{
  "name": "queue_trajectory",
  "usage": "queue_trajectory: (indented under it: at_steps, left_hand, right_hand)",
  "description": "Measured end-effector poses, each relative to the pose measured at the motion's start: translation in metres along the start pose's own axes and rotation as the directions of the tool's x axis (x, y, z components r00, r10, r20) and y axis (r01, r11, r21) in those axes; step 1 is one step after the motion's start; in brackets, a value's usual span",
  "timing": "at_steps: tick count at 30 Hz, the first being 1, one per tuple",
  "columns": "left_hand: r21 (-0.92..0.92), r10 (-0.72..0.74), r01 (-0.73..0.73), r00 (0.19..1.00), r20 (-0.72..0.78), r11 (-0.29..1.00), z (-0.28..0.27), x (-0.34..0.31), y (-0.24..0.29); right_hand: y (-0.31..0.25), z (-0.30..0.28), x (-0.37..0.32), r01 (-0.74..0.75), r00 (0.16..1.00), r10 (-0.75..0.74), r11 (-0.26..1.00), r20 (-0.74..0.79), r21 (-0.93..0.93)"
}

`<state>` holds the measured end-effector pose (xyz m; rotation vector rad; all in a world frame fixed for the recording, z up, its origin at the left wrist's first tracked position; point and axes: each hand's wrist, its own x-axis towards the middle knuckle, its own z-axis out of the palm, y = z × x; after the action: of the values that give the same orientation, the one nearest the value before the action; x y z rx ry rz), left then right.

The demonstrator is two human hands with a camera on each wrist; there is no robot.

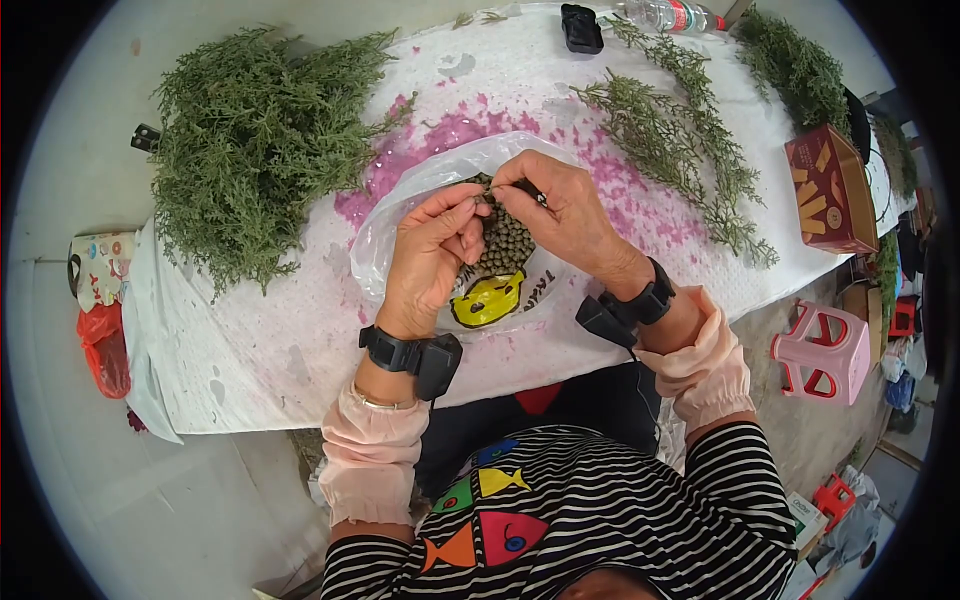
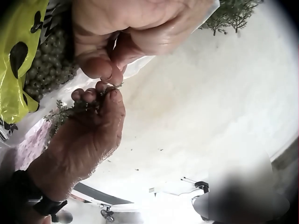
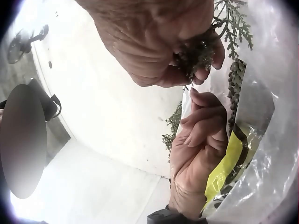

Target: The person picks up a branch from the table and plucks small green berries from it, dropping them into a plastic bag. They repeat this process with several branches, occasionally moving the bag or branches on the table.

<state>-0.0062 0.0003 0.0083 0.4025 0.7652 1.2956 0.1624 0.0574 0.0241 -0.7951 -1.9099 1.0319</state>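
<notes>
In the head view, both hands meet by their fingertips over a clear plastic bag (image 1: 375, 240) with a yellow print, full of small round green berries (image 1: 508, 245). My right hand (image 1: 565, 210) pinches a small green sprig; in the right wrist view, more greenery (image 3: 196, 56) lies within the curled fingers of that hand (image 3: 149, 42). The left hand (image 1: 428, 255) has thumb and index finger together at the sprig's end. Seen from the left wrist, its fingertips (image 2: 112, 77) touch the tip of the sprig (image 2: 112, 87).
A large heap of green branches (image 1: 265, 150) lies at the left of the white-covered table (image 1: 270, 370). Loose branches (image 1: 670, 140), a black tray (image 1: 581, 30), a bottle (image 1: 670, 16) and a red box (image 1: 828, 195) are toward the right. A pink stool (image 1: 825, 350) stands on the floor.
</notes>
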Motion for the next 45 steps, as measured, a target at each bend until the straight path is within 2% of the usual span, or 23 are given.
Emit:
queue_trajectory:
  at_steps: [9,33,37,40,45]
  left_hand:
    - [-0.043,-0.001,0.0,1.0,-0.022,0.999,-0.0008,0.0006,0.0003]
    - [0.014,0.045,-0.045,0.999,-0.024,0.999,0.0026,0.0011,-0.0028]
    - [0.014,0.058,-0.057,0.997,-0.05,0.998,0.0001,0.0021,-0.0033]
    - [-0.052,0.067,-0.066,0.998,0.004,0.996,-0.0071,0.0046,-0.0062]
    - [-0.051,0.062,-0.063,0.998,-0.006,0.997,-0.003,0.0038,-0.007]
  right_hand:
    - [-0.0025,0.0015,-0.0006,0.012,1.0,-0.012,1.0,-0.008,-0.018]
    - [-0.0014,0.0033,-0.0005,0.021,0.999,-0.02,0.999,-0.025,0.025]
    - [-0.0009,0.003,-0.0005,0.036,0.999,-0.037,0.999,-0.036,-0.019]
    - [0.0005,0.0031,-0.0006,0.033,0.999,-0.035,0.998,-0.037,-0.051]
    - [0.0,0.0047,-0.0014,0.017,0.999,-0.019,0.999,-0.039,-0.05]
